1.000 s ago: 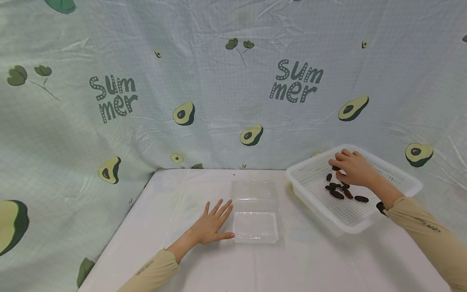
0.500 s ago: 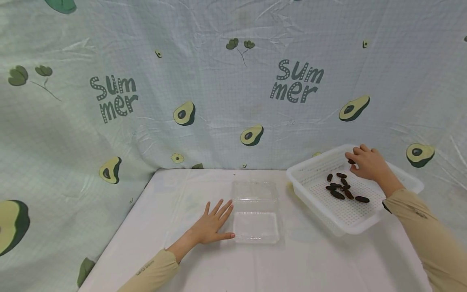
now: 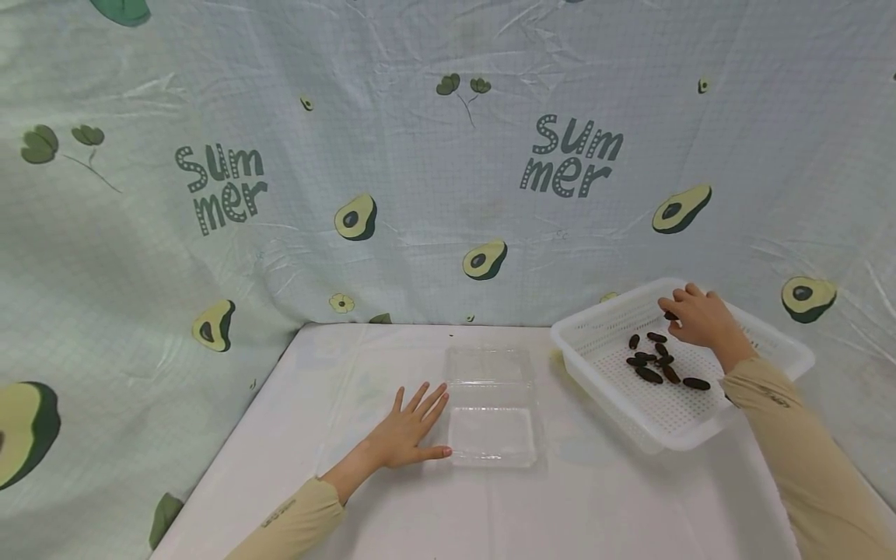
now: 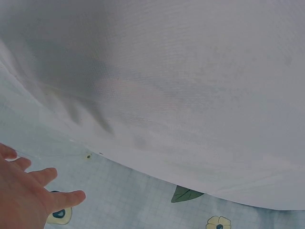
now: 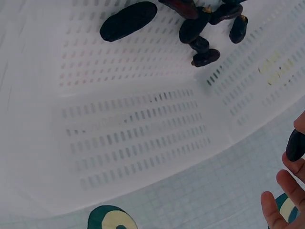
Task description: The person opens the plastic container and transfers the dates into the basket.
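My right hand (image 3: 700, 319) is over the back part of a white perforated plastic basket (image 3: 595, 389). Between thumb and fingers it pinches a dark oblong fruit (image 5: 296, 145), date-like in shape, raised above the basket's floor. Several more dark fruits (image 3: 648, 375) lie loose on that floor, some clustered and touching; one looks reddish. My left hand (image 3: 406, 435) rests palm down on the table with its fingers spread. Its thumb and fingertips are at the left edge of a clear plastic clamshell box (image 3: 492, 435), which lies unfolded with its lid half (image 3: 490, 365) toward the back.
A white-covered table (image 3: 392, 513) carries everything. Behind it and at the left hangs a pale cloth (image 3: 406, 155) with avocado and "summer" prints. The basket's raised rim (image 3: 777, 342) surrounds the fruits at the right.
My right hand has moved right from over the fruit cluster, holding the dark fruit, then shifted slightly left. The left hand and the clear box have stayed put.
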Demonstrator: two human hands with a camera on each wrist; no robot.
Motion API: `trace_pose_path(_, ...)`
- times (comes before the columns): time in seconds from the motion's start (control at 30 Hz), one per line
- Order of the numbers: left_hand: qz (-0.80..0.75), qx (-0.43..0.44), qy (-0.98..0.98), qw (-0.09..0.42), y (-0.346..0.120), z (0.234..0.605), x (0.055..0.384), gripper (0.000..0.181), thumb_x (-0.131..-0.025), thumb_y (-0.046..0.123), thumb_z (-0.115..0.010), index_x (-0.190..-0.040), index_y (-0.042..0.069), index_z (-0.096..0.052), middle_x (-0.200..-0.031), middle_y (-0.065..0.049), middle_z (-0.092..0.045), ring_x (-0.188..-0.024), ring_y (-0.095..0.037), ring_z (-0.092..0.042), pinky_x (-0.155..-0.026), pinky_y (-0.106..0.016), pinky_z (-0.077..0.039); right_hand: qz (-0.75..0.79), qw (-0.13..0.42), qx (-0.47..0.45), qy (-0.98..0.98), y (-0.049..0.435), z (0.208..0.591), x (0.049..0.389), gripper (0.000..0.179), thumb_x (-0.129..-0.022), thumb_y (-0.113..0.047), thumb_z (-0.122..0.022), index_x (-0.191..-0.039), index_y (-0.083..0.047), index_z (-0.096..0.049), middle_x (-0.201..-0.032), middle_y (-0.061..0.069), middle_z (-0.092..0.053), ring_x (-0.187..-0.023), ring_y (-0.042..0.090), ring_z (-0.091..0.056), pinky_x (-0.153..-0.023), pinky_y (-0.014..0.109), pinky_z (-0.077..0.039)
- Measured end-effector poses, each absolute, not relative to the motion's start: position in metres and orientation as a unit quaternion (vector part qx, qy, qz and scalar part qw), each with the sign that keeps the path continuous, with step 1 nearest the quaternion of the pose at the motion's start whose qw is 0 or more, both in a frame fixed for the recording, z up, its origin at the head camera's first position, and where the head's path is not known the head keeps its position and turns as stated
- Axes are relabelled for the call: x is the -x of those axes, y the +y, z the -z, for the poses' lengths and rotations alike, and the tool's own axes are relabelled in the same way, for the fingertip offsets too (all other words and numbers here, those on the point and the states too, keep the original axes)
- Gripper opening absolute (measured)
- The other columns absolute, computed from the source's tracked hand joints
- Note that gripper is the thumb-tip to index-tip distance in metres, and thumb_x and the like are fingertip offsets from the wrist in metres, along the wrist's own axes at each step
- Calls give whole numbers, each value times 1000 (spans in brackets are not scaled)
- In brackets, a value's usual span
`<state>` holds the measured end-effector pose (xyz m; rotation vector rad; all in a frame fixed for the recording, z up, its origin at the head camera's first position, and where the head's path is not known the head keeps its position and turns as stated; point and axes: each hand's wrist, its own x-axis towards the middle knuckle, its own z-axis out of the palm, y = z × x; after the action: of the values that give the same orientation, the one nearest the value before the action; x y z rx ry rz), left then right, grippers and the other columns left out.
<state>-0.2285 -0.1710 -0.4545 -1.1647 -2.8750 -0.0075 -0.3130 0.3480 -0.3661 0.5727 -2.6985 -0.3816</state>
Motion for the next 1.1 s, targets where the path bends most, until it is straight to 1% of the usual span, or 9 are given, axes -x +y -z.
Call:
trace_pose_path(0.13,7,378,-925,17,-171,454,228,87,-84,66,-32,-143,5,-14,-152,-8,-7,-137,-36,-12,-101,-65,-12,136,161,-198,-957,345,367,314,23,-74,-9,-64,-95,-6,-55,-77,9,-49,-77,28,-45,-57,46,-40)
trace_pose_path(0.47,1,378,-926,19,-171,454,229,86,-84,65,-33,-144,6,-14,-152,-7,-7,-137,-36,-13,-100,-65,-14,133,151,-186,-962,344,368,317,27,-75,-9,-65,-100,-5,-56,-85,12,-55,-84,31,-48,-65,50,-43)
trace_pose_path(0.6,7,380,-925,22,-172,454,229,87,-84,66,-33,-143,5,-16,-152,-8,-9,-137,-37,-14,-100,-65,-14,137,155,-194,-959,341,362,313,24,-75,-11,-65,-98,-6,-57,-84,11,-55,-84,30,-48,-65,50,-44)
trace_pose_path(0.77,9,379,-925,20,-171,454,230,88,-83,67,-32,-143,5,-15,-152,-8,-9,-137,-37,-13,-100,-65,-14,116,188,-236,-946,334,355,304,18,-74,-11,-66,-89,-9,-57,-78,6,-52,-77,26,-47,-56,43,-42)
trace_pose_path(0.83,11,378,-926,18,-171,455,231,89,-83,69,-29,-143,5,-14,-152,-8,-9,-137,-37,-12,-100,-65,-14,100,196,-251,-943,329,352,299,16,-73,-10,-67,-86,-10,-57,-76,4,-52,-74,24,-46,-53,40,-41)
trace_pose_path(1.0,22,382,-924,24,-171,455,229,87,-84,67,-30,-143,5,-14,-151,-10,-10,-136,-38,-13,-99,-66,-14,68,219,-277,-933,315,346,282,14,-71,-10,-69,-81,-13,-60,-74,1,-56,-69,20,-46,-51,33,-38)
trace_pose_path(1.1,31,391,-919,45,-170,455,227,84,-86,64,-32,-144,6,-13,-150,-11,-13,-136,-38,-15,-97,-67,-15,49,228,-297,-926,306,344,272,13,-70,-9,-68,-81,-13,-61,-74,0,-57,-68,17,-45,-50,29,-36)
